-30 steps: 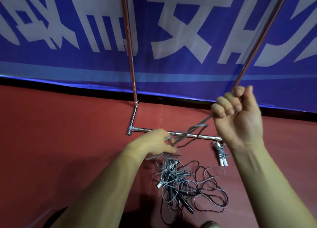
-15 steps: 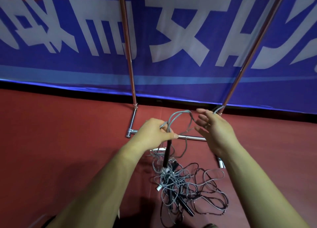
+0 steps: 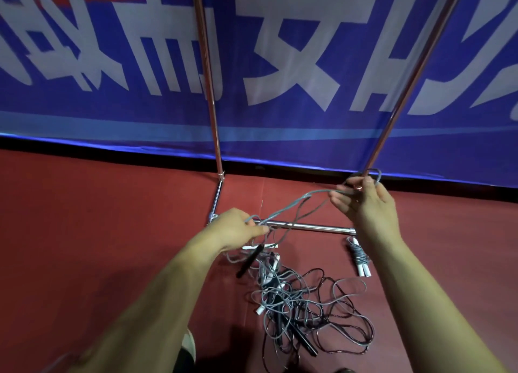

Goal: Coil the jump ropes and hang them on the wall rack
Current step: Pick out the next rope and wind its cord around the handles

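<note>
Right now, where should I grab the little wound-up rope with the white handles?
Take the wound-up rope round its grey wrapped middle, coming from above with fingers across it. It lies flat on the red floor, clear of the tangled pile, and the wrapping binds both handles, so one grip likely lifts everything.

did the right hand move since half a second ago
Yes. The right hand has shifted right and away, from left of the rack's right pole to its foot, where it now pinches the grey rope.
</note>
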`<move>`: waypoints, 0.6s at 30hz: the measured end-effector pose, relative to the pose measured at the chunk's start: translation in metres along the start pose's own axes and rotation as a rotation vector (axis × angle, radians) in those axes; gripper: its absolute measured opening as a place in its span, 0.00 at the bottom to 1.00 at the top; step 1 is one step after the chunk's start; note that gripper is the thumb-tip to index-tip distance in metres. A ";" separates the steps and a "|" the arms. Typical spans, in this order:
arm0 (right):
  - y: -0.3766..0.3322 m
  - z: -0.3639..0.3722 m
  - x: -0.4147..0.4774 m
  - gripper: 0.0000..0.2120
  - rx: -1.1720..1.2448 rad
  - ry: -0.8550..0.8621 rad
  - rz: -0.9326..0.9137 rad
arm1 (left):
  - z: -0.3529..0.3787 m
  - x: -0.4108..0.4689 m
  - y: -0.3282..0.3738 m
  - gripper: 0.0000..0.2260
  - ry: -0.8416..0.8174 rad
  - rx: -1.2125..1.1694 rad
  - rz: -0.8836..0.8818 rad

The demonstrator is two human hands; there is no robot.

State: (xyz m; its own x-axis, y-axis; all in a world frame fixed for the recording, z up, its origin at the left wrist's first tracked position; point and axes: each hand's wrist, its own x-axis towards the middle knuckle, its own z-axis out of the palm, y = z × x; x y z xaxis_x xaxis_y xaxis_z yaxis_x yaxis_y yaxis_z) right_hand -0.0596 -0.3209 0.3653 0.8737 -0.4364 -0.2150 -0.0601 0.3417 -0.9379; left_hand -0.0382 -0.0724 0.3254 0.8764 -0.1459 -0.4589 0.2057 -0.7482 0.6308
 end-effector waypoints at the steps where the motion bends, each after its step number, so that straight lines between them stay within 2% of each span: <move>1: -0.001 0.002 -0.001 0.16 0.041 -0.026 0.006 | -0.001 -0.002 0.003 0.20 -0.054 -0.050 0.010; 4: -0.010 0.006 -0.005 0.17 0.189 -0.099 0.064 | -0.002 -0.004 0.006 0.17 -0.119 -0.117 0.027; 7: -0.017 0.013 -0.011 0.17 0.279 -0.206 0.121 | 0.003 0.002 0.005 0.06 0.005 -0.154 0.087; 10: -0.017 0.022 -0.019 0.17 0.276 -0.304 0.151 | 0.009 0.002 0.018 0.13 -0.012 -0.298 0.158; 13: -0.015 0.030 -0.025 0.17 0.258 -0.385 0.161 | 0.016 -0.004 0.032 0.05 -0.049 -0.318 0.272; 18: -0.016 0.032 -0.027 0.17 0.274 -0.419 0.139 | 0.017 -0.003 0.035 0.05 0.030 -0.321 0.297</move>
State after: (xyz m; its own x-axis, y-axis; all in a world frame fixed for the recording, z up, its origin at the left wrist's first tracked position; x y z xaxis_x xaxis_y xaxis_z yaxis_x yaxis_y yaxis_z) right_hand -0.0669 -0.2882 0.3945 0.9882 -0.0200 -0.1522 -0.1095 0.6030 -0.7902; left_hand -0.0416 -0.1097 0.3384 0.9292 -0.3021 -0.2128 0.0634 -0.4369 0.8973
